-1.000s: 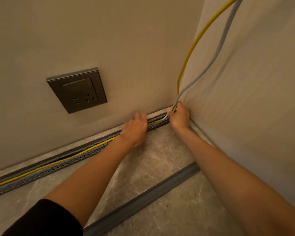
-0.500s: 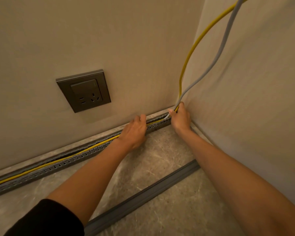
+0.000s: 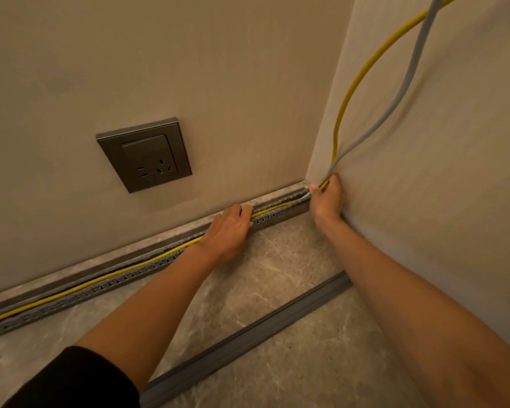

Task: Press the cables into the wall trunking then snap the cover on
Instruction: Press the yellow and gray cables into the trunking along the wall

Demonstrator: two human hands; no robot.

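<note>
Our left hand (image 3: 228, 231) lies flat over the slotted trunking (image 3: 71, 295), fingers straight and bearing down on the run, grasping nothing. Our right hand (image 3: 327, 200) is curled around both cables (image 3: 333, 167) in the room corner, a little beyond the left fingertips. Behind the left wrist the yellow cable (image 3: 100, 279) already lies along the channel, and it shows again in the stretch between our two hands. The grey cable (image 3: 407, 83) is hard to tell from the grey channel down there. Above the right hand both rise loose up the side wall. We judge this to be the last stretch of seating. To do it well, we should feed slack down with the right hand rather than pull. The left hand can then walk toward the right one in small presses, so the cables settle below the slotted lip instead of springing out. At the corner we want a gentle bend, not a kink, and neither cable riding on top of the wall fingers, or the lid will not close. The cover (image 3: 248, 328) lies on the floor (image 3: 277, 275) on the near side of both hands, under our forearms and apart from the trunking. We should leave it there until the whole run sits flush.
</note>
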